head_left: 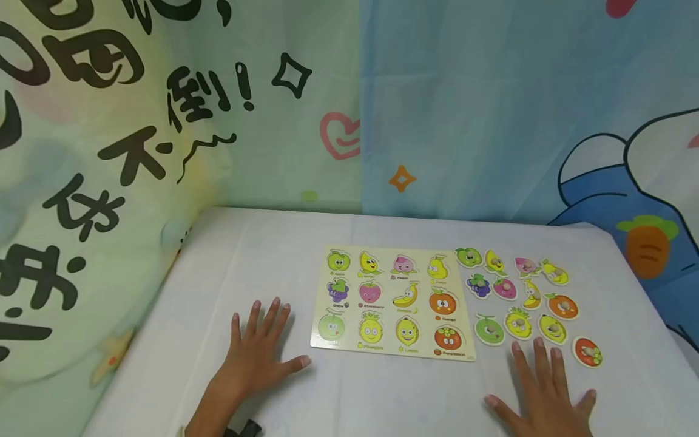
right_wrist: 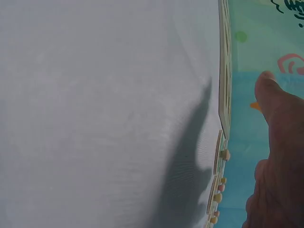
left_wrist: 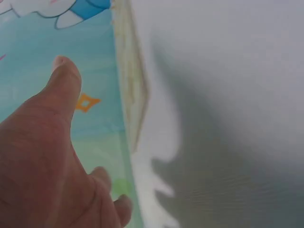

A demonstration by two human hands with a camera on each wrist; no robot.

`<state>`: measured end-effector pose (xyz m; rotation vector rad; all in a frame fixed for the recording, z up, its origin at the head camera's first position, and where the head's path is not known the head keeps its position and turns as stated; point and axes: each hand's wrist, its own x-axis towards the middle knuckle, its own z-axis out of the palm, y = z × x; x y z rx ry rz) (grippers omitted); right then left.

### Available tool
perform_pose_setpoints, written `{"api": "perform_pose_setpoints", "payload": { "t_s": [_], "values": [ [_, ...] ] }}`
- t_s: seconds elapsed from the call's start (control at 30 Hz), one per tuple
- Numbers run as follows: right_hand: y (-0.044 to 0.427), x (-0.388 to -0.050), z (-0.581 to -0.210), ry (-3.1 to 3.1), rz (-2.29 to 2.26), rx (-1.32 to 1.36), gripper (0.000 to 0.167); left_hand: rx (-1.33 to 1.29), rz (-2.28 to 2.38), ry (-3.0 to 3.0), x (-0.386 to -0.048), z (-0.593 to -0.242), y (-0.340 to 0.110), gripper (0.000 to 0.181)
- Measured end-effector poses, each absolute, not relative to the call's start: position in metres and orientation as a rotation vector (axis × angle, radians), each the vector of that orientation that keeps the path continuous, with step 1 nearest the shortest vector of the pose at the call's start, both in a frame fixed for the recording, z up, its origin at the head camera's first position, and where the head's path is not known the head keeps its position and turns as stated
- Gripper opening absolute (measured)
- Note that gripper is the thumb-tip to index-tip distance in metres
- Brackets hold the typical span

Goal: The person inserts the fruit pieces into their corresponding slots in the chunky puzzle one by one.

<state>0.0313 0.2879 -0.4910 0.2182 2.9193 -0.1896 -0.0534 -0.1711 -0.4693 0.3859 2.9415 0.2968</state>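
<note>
Fruit board [head_left: 351, 332] lies flat on the white table [head_left: 246, 267], around the middle, printed side up. Twelve fruit pictures on it, three rows of four, small labels underneath. Loose fruit pieces sit off its right edge, roughly in rows — green apple piece [head_left: 468, 257] right beside the board's upper right corner, grape piece [head_left: 479, 285] below that, orange piece [head_left: 562, 306] farther right, then green melon piece [head_left: 489, 330], pineapple piece [head_left: 517, 322] and lemon piece [head_left: 553, 328] toward the person. Persimmon piece [head_left: 587, 352] is apart at the lower right. Round knobs [right_wrist: 225, 155] stick up from pieces in the right wrist view.

Both hands released, nothing grasped. Left hand [head_left: 256, 358] is left of the board, fingers spread, thumb pointing toward the board's lower left corner but clear of it. Right hand [head_left: 548, 397] is on the person's side of the pieces, fingers spread, fingertips near the lemon and pineapple pieces; contact with them — cannot tell. Both wrist views show a hand shadow on the table.

Dark object [head_left: 250, 428] by the left wrist, cut off by the frame. Behind: green backdrop [head_left: 273, 152] with black characters and a pink heart, then blue backdrop [head_left: 464, 121] with an orange star and a carrot [head_left: 647, 250].
</note>
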Motion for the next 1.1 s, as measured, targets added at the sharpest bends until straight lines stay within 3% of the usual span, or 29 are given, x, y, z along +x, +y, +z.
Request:
{"api": "perform_pose_setpoints", "payload": {
  "t_s": [0.17,0.27,0.43,0.57,0.87,1.1],
  "values": [
    [0.288,0.026,-0.487,2.912,-0.233,0.196,0.122,0.419,0.38,2.92,-0.067,-0.462,-0.166,0.094],
    [0.285,0.021,-0.484,2.991,-0.313,0.122,0.112,0.444,0.453,2.909,-0.072,-0.459,-0.162,0.08],
    [0.273,0.009,-0.478,3.308,-0.609,-0.063,0.061,0.462,0.548,2.88,-0.078,-0.459,-0.153,0.071],
    [0.268,-0.005,-0.472,3.447,-0.89,-0.053,0.038,0.487,0.622,2.861,-0.083,-0.461,-0.147,0.073],
    [0.288,-0.061,-0.488,3.437,-1.417,0.063,0.019,0.494,0.636,2.831,-0.084,-0.467,-0.143,0.082],
    [0.301,-0.104,-0.49,3.259,-1.442,0.52,0.026,0.524,0.624,2.805,-0.081,-0.472,-0.138,0.082]
  ]
}}
